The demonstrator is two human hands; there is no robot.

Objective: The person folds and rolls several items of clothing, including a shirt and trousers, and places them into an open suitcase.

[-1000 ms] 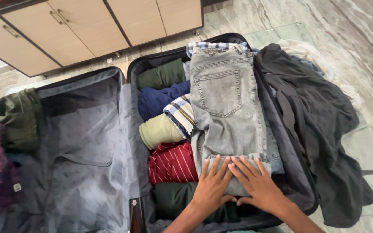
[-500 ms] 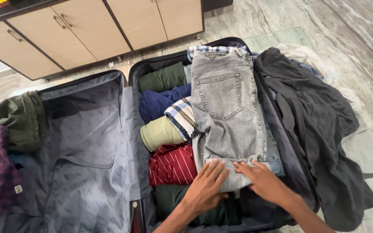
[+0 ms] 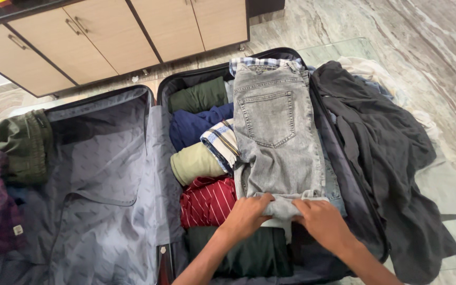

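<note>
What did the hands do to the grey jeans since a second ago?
Both hands went from lying flat on the grey jeans to curling around their near end: the left hand and right hand now pinch the bunched hem. The rolled clothes and suitcase stayed put.

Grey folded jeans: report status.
Left hand and right hand gripping hem of grey folded jeans in black open suitcase. Nothing in the way.

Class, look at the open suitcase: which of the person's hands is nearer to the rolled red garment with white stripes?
Left. The left hand grips the hem of the folded grey jeans right beside the rolled red garment with white stripes; the right hand holds the same hem farther away, across the jeans.
</note>
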